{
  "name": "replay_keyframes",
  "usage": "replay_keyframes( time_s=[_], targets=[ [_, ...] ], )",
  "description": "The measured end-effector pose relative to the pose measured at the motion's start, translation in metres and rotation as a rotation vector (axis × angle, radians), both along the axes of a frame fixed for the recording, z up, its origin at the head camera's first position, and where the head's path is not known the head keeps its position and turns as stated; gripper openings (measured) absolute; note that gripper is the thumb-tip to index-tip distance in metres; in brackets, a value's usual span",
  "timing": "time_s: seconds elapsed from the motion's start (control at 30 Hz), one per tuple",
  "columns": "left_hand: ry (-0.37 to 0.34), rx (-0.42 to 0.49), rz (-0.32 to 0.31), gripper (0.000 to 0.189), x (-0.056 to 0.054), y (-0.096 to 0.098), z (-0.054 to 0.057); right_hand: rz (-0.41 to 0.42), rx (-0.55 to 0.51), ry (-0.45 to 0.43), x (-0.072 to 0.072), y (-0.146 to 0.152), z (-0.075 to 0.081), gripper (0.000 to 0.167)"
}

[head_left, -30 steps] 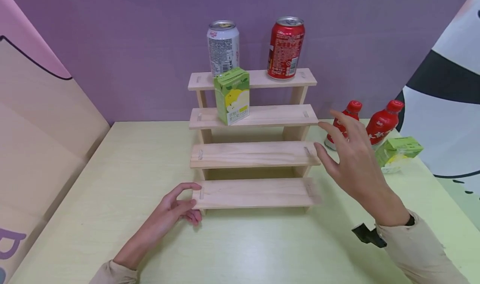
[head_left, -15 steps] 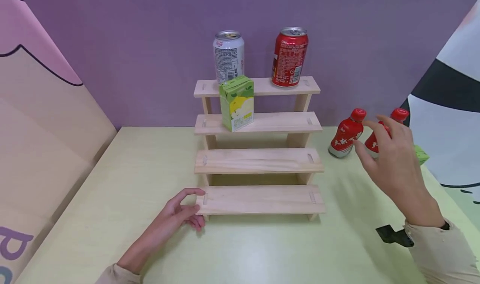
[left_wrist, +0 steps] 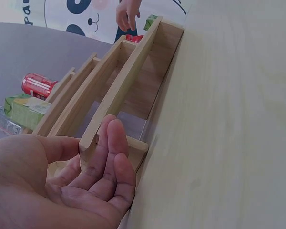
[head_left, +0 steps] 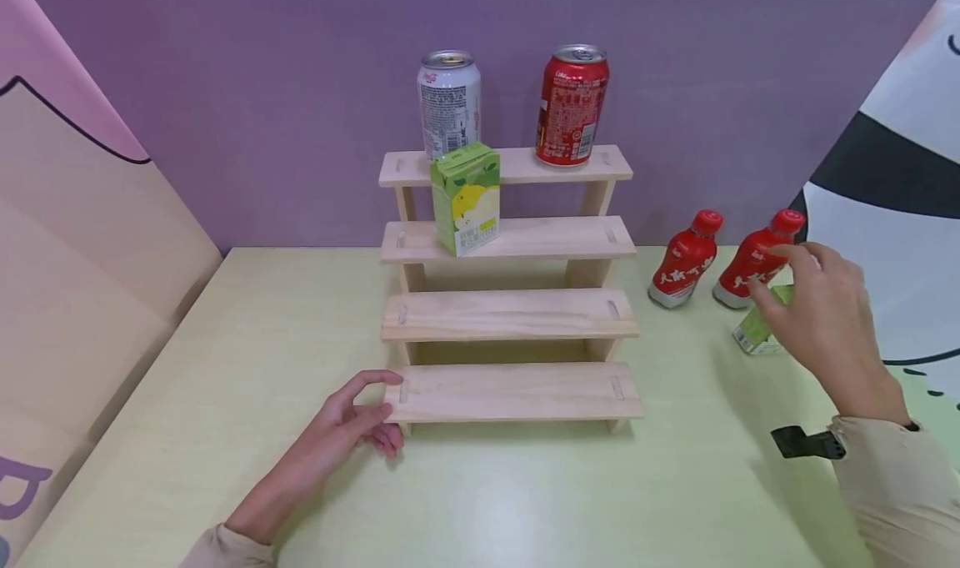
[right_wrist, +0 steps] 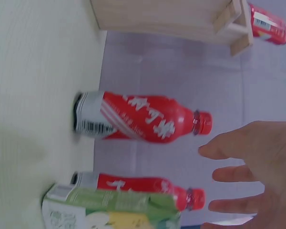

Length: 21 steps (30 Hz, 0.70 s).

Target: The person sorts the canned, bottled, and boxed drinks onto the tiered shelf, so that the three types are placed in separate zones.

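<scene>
A four-step wooden display shelf stands mid-table. My left hand grips the left end of its lowest step, thumb and fingers above and below the board, as the left wrist view also shows. Over at the right, my right hand hovers with fingers spread beside a green juice box, partly hiding it. In the right wrist view those fingers touch nothing. Behind the box are two red drink bottles, both upright on the table.
On the shelf's top step stand a white soda can and a red soda can. Another green juice box is on the left part of the step below. A purple cloth wall rises behind the table.
My right hand has moved right, away from the shelf, past the bottles to the juice box on the table. The left hand keeps its grip on the lowest step.
</scene>
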<state>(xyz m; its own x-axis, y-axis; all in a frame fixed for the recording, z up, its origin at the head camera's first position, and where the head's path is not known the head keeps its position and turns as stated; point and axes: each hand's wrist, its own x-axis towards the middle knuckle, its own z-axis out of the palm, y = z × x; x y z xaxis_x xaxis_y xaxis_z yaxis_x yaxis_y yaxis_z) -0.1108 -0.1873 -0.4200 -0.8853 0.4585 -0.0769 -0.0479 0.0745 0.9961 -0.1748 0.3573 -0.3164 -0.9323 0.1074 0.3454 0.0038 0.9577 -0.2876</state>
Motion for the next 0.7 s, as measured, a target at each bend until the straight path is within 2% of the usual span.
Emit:
replay_keyframes(
  time_s=[0.13,0.33,0.5,0.7],
  targets=[
    [0.003,-0.005,0.005,0.039,0.001,-0.001,0.001,-0.028,0.008,-0.068,-0.002,0.011,-0.004,0.058],
    [-0.002,-0.007,0.009,0.039,0.001,0.0,0.0,-0.017,0.021,-0.14,-0.004,0.021,-0.012,0.064],
    [-0.002,-0.01,0.009,0.039,0.0,0.0,0.001,-0.047,0.042,-0.199,-0.004,0.03,-0.012,0.073],
    [0.005,-0.016,0.01,0.039,0.0,0.0,0.001,0.01,0.053,-0.26,-0.005,0.041,-0.009,0.066]
  ],
)
